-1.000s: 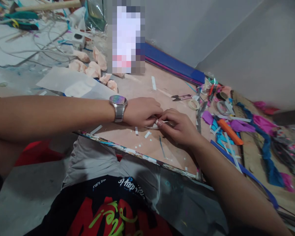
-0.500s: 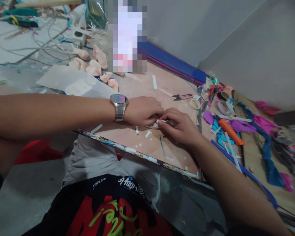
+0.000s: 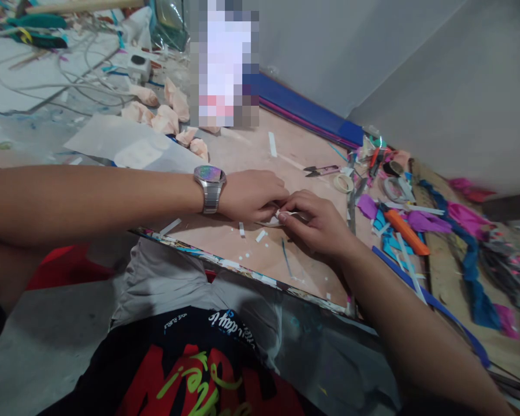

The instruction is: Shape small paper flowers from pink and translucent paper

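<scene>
My left hand [image 3: 253, 193], a metal watch [image 3: 210, 188] at its wrist, rests low over the board with curled fingertips against a small pale piece [image 3: 278, 215]. From the other side, my right hand [image 3: 314, 216] pinches the same piece between thumb and forefinger. The piece looks like thin whitish paper or cloth, mostly covered by my fingers, so its kind is unclear. Both hands meet just above the brown tabletop [image 3: 242, 156]. White strips [image 3: 261, 236] and tiny white scraps lie in front of them.
Thread snips [image 3: 323, 171] and a tape roll [image 3: 344, 184] lie beyond my right hand. An orange utility knife [image 3: 406, 232] sits among scraps on the right. Several peach bundles [image 3: 165, 119], a white sheet [image 3: 130, 141] and green-handled pliers [image 3: 37, 30] are on the left. A pixelated patch hides something behind.
</scene>
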